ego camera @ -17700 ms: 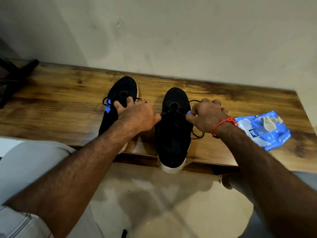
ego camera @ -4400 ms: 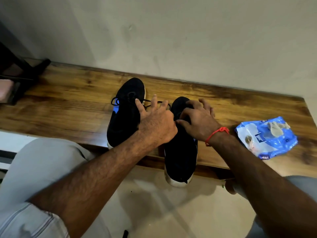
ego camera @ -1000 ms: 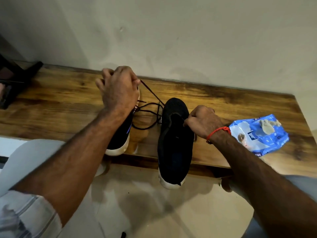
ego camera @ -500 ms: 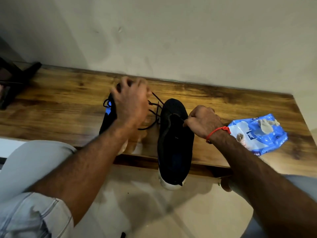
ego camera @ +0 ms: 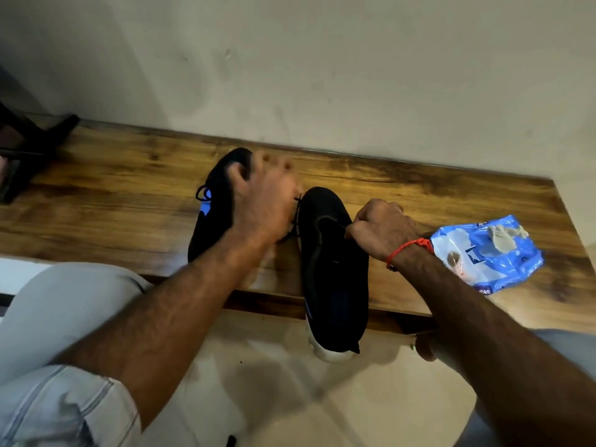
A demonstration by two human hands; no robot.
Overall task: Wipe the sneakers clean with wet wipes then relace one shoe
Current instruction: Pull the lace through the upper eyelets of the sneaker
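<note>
Lacing underway on the right-hand sneaker (ego camera: 335, 269), which lay toe-away on the wooden bench (ego camera: 113, 195) with its white heel overhanging the front edge, probably to bring the eyelets close. Right hand (ego camera: 382, 229), red thread at the wrist, was closed in a pinch at the sneaker's right eyelet edge; a thin dark line ran from its fingertips, apparently the lace end, held taut to anchor that side. Left hand (ego camera: 263, 201) was blurred with motion, fingers loosely curled over the gap between the shoes; whether it gripped the black lace (ego camera: 296, 217) seen just beside it could not be told. Left-hand sneaker (ego camera: 214, 214) sat alongside, laces tied. Wet-wipes pack (ego camera: 487, 253) lay near the right wrist with a crumpled used wipe (ego camera: 503, 238) on top, suggesting wiping was finished.

Compared with one second earlier: left hand had dropped from a raised pull above the left shoe, and the slack lace loops between the shoes were mostly gone. Right hand unchanged.
</note>
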